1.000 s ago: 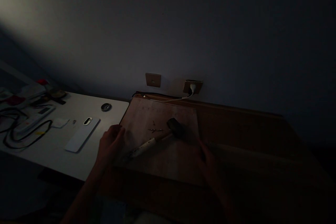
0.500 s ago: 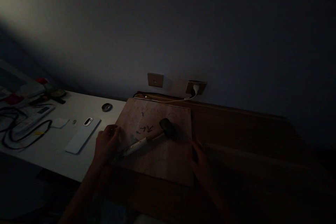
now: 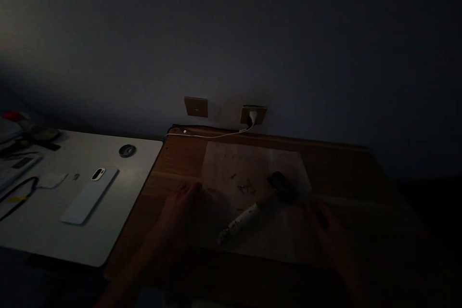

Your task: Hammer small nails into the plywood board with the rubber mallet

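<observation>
A thin square board (image 3: 216, 163) lies on the brown wooden table. My left hand (image 3: 180, 199) is at its left edge, fingers bent around that edge. At the right edge is my right hand (image 3: 327, 224), its fingers against the board. Across the board lies a hammer (image 3: 247, 216), its dark head to the upper right and its worn white handle pointing to the lower left. Several small nails or screws (image 3: 247, 187) sit beside the hammer, near the board's middle. The dim light hides the fingertips in part.
On the left, a white table (image 3: 108, 231) holds a phone (image 3: 88, 197), a roll of tape (image 3: 127, 150), cables and a power strip (image 3: 18, 171). Behind, a plug sits in a wall socket (image 3: 253, 115), with a white cable (image 3: 216, 135) along the table's back edge.
The board, with the hammer and small pieces on it, has moved right between my two hands, off the white table's edge. The view has shifted slightly to the right.
</observation>
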Motion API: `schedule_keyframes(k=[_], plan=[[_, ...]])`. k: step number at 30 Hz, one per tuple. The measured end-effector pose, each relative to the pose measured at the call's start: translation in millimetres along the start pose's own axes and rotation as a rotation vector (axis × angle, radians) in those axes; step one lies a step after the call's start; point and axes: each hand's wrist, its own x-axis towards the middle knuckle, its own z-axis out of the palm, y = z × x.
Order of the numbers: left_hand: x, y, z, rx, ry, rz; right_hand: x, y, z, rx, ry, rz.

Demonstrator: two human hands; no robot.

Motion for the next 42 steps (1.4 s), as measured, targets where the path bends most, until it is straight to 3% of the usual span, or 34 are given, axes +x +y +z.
schedule_keyframes(k=[4,6,7,8,9,11,15,19,25,27,30,33,36,39,42], plan=[[19,10,-9.6,0.170,0.015,0.074,-11,-15,-2,-0.075,0.152,-0.076],[30,19,-9.0,0.193,0.041,0.169,-23,-35,6,-0.070,0.274,-0.165],[35,24,-6.8,0.187,0.032,0.244,-29,-46,12,-0.027,0.276,-0.212],[39,30,-3.6,0.176,0.009,0.332,-36,-57,18,0.038,0.231,-0.248],[44,37,0.4,0.168,-0.027,0.423,-41,-67,25,0.084,0.084,-0.293],[52,49,9.0,0.165,-0.093,0.558,-50,-85,37,0.175,-0.065,-0.342],[67,67,19.3,0.144,-0.127,0.602,-55,-99,52,0.256,-0.165,-0.344],[66,79,13.9,0.045,-0.134,0.526,-54,-98,60,0.272,-0.234,-0.244],[29,102,20.7,0.018,-0.427,0.476,-49,-108,73,0.420,-0.135,-0.256],[19,105,26.5,-0.050,-0.461,0.411,-52,-116,70,0.439,-0.043,-0.270],[9,98,21.6,-0.342,-0.403,0.318,-63,-128,55,0.422,0.082,-0.393],[3,83,0.8,-0.601,-0.323,0.204,-73,-136,34,0.343,0.092,-0.717],[-3,64,-18.5,-0.611,-0.146,0.042,-66,-141,29,0.286,0.088,-1.008],[-8,43,-25.7,-0.524,-0.009,-0.162,-37,-154,41,0.137,-0.013,-1.023],[-18,20,-25.0,-0.514,-0.007,-0.309,-8,-175,53,-0.142,-0.201,-1.084]])
